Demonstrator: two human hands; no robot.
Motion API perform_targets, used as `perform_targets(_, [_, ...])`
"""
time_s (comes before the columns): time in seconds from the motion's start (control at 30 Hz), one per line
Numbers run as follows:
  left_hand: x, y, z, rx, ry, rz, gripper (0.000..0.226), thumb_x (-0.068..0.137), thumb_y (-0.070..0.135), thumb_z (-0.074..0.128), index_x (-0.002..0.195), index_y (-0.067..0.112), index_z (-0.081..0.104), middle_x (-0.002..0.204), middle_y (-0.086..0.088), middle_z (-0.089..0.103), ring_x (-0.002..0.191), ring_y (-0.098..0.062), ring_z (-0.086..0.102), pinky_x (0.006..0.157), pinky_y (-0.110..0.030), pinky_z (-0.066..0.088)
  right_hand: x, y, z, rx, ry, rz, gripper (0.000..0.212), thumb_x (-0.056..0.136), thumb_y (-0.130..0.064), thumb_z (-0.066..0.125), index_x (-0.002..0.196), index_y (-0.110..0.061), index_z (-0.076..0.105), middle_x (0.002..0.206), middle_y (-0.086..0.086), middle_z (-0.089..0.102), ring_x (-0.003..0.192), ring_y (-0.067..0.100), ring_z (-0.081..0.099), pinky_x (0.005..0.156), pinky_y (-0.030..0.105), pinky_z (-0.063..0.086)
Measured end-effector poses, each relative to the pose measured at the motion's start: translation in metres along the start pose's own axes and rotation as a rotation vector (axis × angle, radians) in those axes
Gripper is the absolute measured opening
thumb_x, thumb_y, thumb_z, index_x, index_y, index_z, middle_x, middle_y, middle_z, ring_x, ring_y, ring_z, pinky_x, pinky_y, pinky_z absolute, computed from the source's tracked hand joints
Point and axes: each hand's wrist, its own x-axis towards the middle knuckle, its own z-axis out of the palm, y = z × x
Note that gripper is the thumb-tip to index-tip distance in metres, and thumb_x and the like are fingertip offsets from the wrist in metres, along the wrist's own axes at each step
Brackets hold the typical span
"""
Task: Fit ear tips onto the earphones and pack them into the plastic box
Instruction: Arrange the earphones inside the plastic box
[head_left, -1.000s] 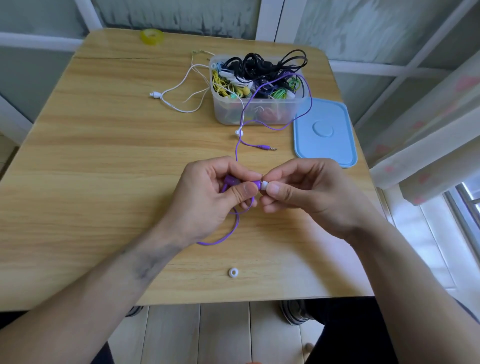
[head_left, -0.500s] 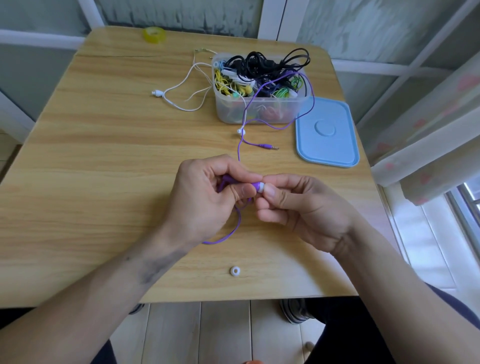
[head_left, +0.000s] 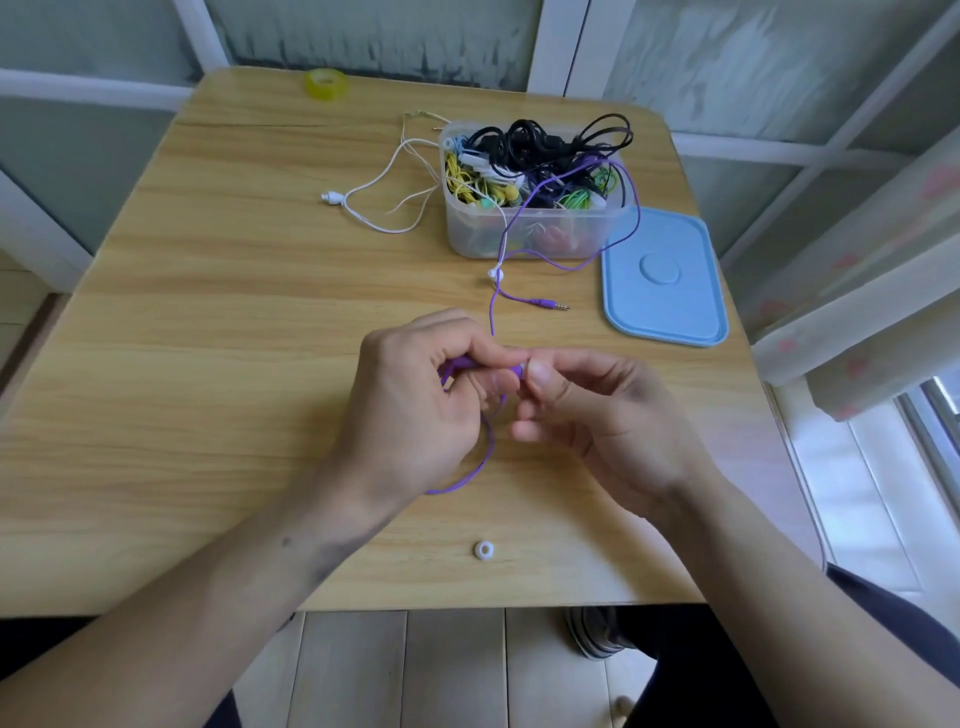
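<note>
While left hand (head_left: 415, 410) fingers pinch the purple earbud (head_left: 511, 370), right hand (head_left: 597, 421) fingers touch it.

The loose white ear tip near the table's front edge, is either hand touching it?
Apart. The head view shows the white ear tip lying alone on bare table, with wood between it and the left hand and right hand.

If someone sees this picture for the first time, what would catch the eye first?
Two hands, left hand and right hand, pinch a purple earphone at the table's middle. Behind them stands a clear plastic box full of tangled earphones, its blue lid lying beside it on the right.
</note>
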Motion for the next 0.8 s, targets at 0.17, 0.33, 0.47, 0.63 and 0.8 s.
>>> perform_targets(0.17, [0.002,0.003,0.005,-0.31,-0.019,-0.311,0.019,0.082,-0.01,0.067,0.08,0.009,0.067,0.057,-0.005,0.065,0.049,-0.02,0.06,0.055,-0.028,0.052,0.002,-0.004,0.001,-0.333,0.092,-0.41,0.01,0.085,-0.007,0.072,0.094,-0.007,0.073,0.079,0.014,0.074,0.068,0.03,0.072,0.067,0.035,0.061])
perform_targets(0.33, [0.007,0.006,0.001,-0.552,-0.09,-0.415,0.008,0.075,0.004,0.067,0.082,0.002,0.064,0.057,-0.015,0.062,0.048,-0.021,0.057,0.051,-0.025,0.048,-0.001,-0.014,-0.003,-0.476,0.007,-0.474,0.01,0.088,-0.003,0.069,0.093,-0.009,0.075,0.084,0.01,0.076,0.07,0.024,0.074,0.064,0.021,0.055])
perform_targets(0.47, [0.009,0.005,0.001,-0.611,-0.102,-0.491,0.015,0.071,0.01,0.068,0.083,0.002,0.065,0.064,-0.019,0.064,0.049,-0.021,0.059,0.05,-0.024,0.048,0.001,-0.018,-0.011,-0.583,-0.04,-0.498,0.018,0.09,-0.001,0.069,0.099,-0.015,0.075,0.086,0.003,0.076,0.073,0.015,0.073,0.066,0.017,0.053])
perform_targets(0.63, [0.005,0.003,0.005,-0.593,-0.072,-0.492,0.015,0.069,0.009,0.069,0.082,0.004,0.066,0.069,-0.023,0.065,0.05,-0.022,0.061,0.05,-0.023,0.049,0.003,-0.014,-0.012,-0.608,0.01,-0.473,0.006,0.088,-0.01,0.072,0.093,-0.01,0.077,0.082,0.0,0.076,0.069,0.02,0.073,0.062,0.032,0.059])
perform_targets(0.8, [0.003,0.003,0.006,-0.413,0.02,-0.333,0.012,0.077,-0.002,0.072,0.081,0.008,0.067,0.064,-0.014,0.069,0.051,-0.024,0.062,0.056,-0.032,0.055,0.003,-0.01,-0.007,-0.556,0.065,-0.457,0.006,0.087,-0.015,0.074,0.091,-0.011,0.078,0.082,-0.001,0.075,0.061,0.019,0.067,0.053,0.033,0.054])
